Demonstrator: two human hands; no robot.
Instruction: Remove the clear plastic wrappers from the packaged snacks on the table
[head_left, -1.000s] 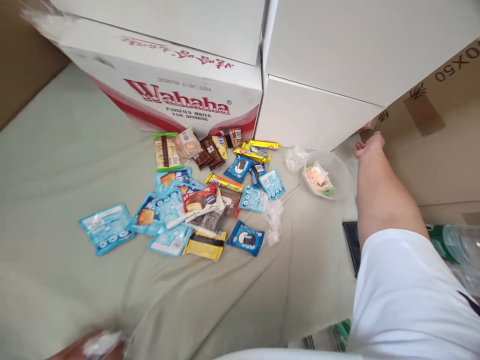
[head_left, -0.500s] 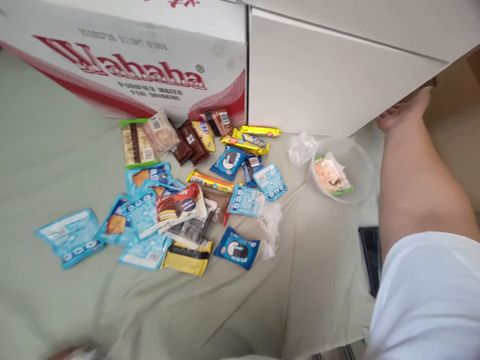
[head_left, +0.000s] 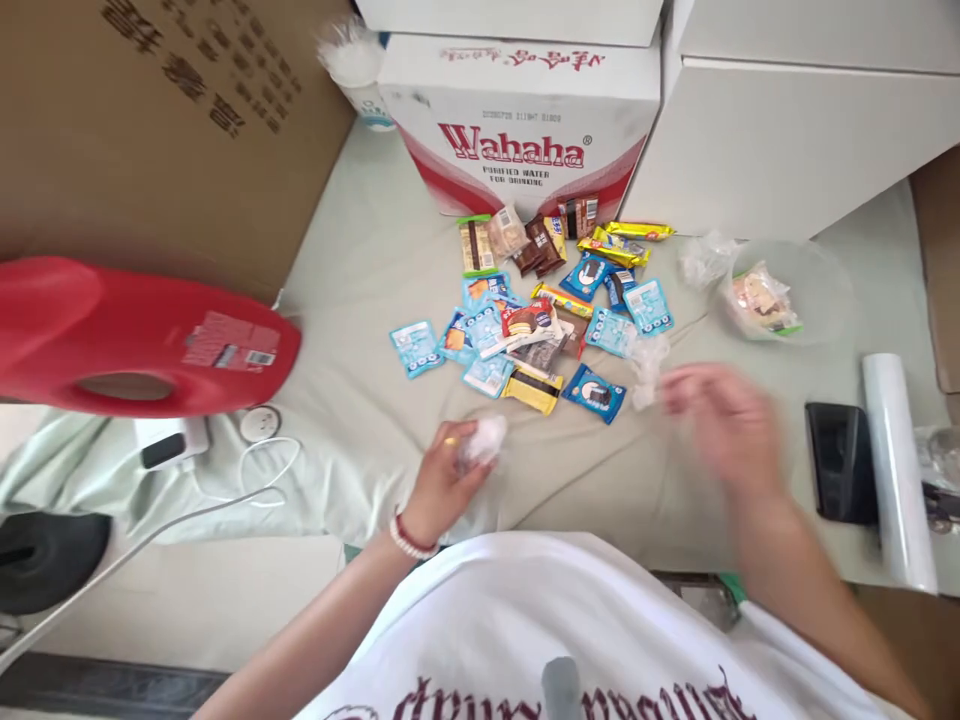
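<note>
My left hand, with a ring and a beaded bracelet, is closed around a whitish crumpled plastic wad over the cloth. My right hand is smeared by motion; its fingertips are at or beside a crumpled clear plastic bag, and contact is unclear. In front of both hands lies a spread of snack packets: light blue ones, a dark blue one, a yellow one and a red-and-white one. A clear round tub at the right holds packets.
Behind the snacks stand a Wahaha carton and white drawers. A red jug and a big cardboard box are at the left. A phone and a plastic film roll lie at the right. Another crumpled bag is near the tub.
My right hand has come back from beside the drawers to the snack area. My left hand has come into view holding the plastic wad. The view has shifted and shows more surroundings.
</note>
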